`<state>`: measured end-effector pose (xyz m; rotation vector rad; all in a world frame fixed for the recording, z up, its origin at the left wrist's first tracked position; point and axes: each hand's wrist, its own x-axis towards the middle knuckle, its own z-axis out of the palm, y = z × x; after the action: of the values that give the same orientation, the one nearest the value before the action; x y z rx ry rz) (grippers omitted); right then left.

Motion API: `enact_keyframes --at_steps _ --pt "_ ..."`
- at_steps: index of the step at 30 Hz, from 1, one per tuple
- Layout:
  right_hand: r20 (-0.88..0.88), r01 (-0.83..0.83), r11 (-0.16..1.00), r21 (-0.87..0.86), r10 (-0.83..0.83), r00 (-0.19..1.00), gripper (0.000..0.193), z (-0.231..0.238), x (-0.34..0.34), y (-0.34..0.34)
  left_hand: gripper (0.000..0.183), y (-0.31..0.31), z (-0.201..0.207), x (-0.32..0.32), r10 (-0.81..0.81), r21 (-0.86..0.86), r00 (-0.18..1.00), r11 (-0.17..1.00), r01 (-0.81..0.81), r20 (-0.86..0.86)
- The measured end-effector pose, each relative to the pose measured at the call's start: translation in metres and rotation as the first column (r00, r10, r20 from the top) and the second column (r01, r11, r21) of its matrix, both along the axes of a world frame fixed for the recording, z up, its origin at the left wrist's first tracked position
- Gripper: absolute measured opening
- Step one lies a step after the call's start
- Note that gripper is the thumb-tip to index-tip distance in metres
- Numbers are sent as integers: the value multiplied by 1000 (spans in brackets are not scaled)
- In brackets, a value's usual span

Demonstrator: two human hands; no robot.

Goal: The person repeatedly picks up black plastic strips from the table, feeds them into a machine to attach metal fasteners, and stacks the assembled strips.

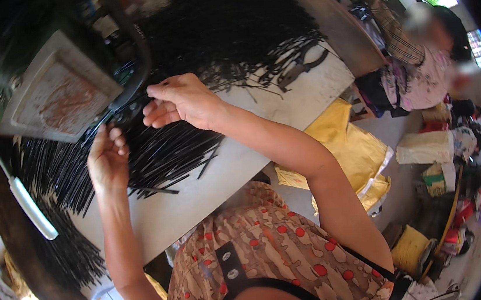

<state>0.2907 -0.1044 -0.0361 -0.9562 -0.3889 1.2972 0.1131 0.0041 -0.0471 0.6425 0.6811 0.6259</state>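
Note:
Both hands are raised under a machine with a worn grey metal plate on its front. My left hand is just below the plate's lower edge, its fingers bent inward, closed on something too small to make out. To its right, my right hand is beside the machine's dark working part, thumb and forefinger drawn together; what is between them is hidden. Beneath and between the hands lies a layer of thin black strips, roughly side by side. Another large heap of black strips covers the far part of the table.
The pale tabletop carries dark pliers-like tools. A white lamp hangs at the left. Yellow sacking lies on the floor to the right. Another person sits beyond, near crates and bags.

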Motion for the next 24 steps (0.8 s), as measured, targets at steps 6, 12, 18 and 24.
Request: enact_keyframes --at_steps 6,12,18,24 --pt "796 25 982 -188 137 589 24 27 55 -62 18 -3 19 0 -33 8 996 999 34 -78" --pt "861 255 935 -246 332 -385 19 20 119 -120 11 0 14 -4 -137 67 991 988 137 -10" --pt "878 232 950 -210 287 -382 14 13 110 -111 13 -7 12 -9 -113 38 989 992 117 -90" --pt "793 6 993 120 -93 -602 17 29 68 -68 7 -17 13 -6 -54 187 969 977 101 -240"
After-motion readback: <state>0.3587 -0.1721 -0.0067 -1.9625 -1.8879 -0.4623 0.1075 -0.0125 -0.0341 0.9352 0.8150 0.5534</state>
